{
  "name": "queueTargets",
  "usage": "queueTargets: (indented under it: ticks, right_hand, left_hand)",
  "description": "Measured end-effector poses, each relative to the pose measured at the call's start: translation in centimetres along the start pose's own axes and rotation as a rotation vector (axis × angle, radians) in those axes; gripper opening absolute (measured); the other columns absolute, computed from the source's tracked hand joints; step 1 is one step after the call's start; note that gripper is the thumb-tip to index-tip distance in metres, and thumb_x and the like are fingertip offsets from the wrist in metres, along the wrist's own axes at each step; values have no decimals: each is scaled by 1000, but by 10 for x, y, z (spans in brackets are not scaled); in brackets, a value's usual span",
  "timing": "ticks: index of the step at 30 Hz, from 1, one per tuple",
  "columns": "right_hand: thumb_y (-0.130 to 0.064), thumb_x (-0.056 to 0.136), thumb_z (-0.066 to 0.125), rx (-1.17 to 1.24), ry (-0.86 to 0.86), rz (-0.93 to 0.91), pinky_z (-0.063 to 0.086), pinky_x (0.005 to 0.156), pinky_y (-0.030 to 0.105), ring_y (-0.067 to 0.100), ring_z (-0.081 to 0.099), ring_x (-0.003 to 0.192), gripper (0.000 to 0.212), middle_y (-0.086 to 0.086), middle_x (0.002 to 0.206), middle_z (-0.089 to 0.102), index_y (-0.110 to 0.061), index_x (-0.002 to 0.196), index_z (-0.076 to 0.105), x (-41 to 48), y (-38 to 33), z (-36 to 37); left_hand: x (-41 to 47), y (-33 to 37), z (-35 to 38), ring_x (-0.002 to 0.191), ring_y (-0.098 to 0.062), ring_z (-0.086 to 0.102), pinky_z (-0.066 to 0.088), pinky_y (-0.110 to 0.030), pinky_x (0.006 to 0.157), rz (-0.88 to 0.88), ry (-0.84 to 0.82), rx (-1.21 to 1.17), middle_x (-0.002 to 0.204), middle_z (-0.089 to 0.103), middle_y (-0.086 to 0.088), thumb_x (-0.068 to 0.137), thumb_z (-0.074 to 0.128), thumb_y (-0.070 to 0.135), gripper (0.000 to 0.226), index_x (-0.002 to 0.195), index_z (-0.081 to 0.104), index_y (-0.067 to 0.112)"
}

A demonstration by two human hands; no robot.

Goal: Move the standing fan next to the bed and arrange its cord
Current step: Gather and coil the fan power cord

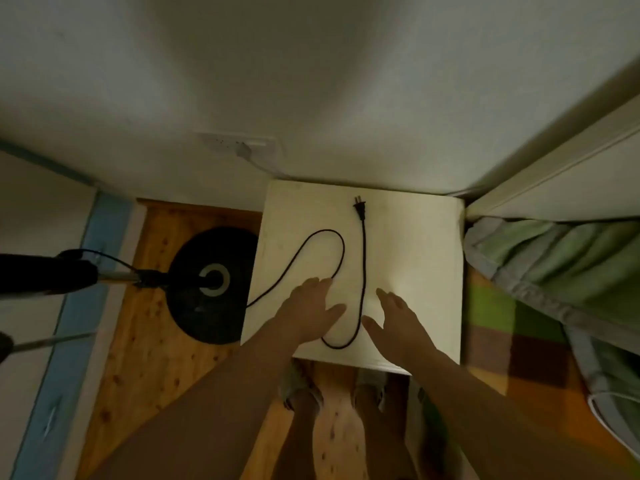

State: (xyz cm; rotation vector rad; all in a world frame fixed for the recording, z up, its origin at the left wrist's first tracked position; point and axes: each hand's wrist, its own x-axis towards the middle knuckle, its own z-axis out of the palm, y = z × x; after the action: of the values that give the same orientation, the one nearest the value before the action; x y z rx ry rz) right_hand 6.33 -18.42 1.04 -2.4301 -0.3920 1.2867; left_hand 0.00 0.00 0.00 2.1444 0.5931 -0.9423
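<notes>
Lying in loose curves across the top of a white bedside cabinet (398, 237), the fan's black cord (363, 271) runs from the cabinet's left edge, loops up and back, dips in a U near the front edge, then climbs straight to the two-pronged plug (359, 207) near the cabinet's back. The plug rests flat on the top, apart from the wall socket (239, 143) behind the cabinet. Just left of the cabinet stands the fan, its round black base (207, 285) on the wooden floor and its pole (117, 276) leaning toward the left of the view. Right of the cabinet is the bed (554, 265) with green bedding. Over the cabinet's front half, the left hand (308, 313) lies spread with released fingers on the cord's loop; the right hand (398, 317) is also spread flat, gripping nothing, just right of the straight run.
</notes>
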Motion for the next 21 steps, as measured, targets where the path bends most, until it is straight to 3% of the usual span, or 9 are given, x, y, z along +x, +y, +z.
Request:
queueTargets:
  ticks: [5, 11, 15, 18, 21]
  right_hand:
    - [-44, 100, 50, 84, 52, 53, 33, 114, 40, 29, 34, 143, 72, 12, 158, 31, -16, 158, 17, 34, 3, 7]
    - [-40, 98, 56, 70, 155, 54, 41, 104, 41, 32, 46, 131, 65, 16, 146, 42, -10, 151, 32, 86, -4, 0]
    - [-39, 94, 64, 109, 201, 104, 47, 92, 38, 31, 54, 113, 51, 15, 127, 51, -5, 130, 48, 119, -13, -7]
    - [-33, 92, 67, 114, 199, 141, 46, 91, 37, 31, 55, 109, 42, 14, 122, 51, -5, 120, 54, 131, -11, -5]
    - [-26, 92, 68, 104, 193, 131, 49, 92, 37, 30, 57, 107, 31, 15, 122, 52, -5, 114, 63, 136, -5, -4]
  left_hand:
    - [21, 0, 14, 150, -27, 24, 22, -40, 123, 32, 35, -49, 165, 23, -9, 100, 53, 47, 72, 158, 24, 15]
    - [47, 11, 25, 151, -18, 23, 14, -23, 119, 205, 140, -100, 163, 29, -5, 102, 56, 29, 57, 154, 37, 16]
    - [65, 13, 28, 137, -24, 44, 30, -25, 112, 204, 170, -186, 149, 47, -9, 99, 61, 24, 55, 150, 43, 14]
    - [72, 5, 38, 135, -25, 44, 33, -31, 113, 128, 142, -137, 149, 44, -11, 99, 60, 28, 62, 154, 35, 12]
    - [74, -3, 45, 127, -25, 47, 38, -32, 108, 103, 149, -138, 141, 47, -11, 96, 64, 28, 63, 152, 39, 13]
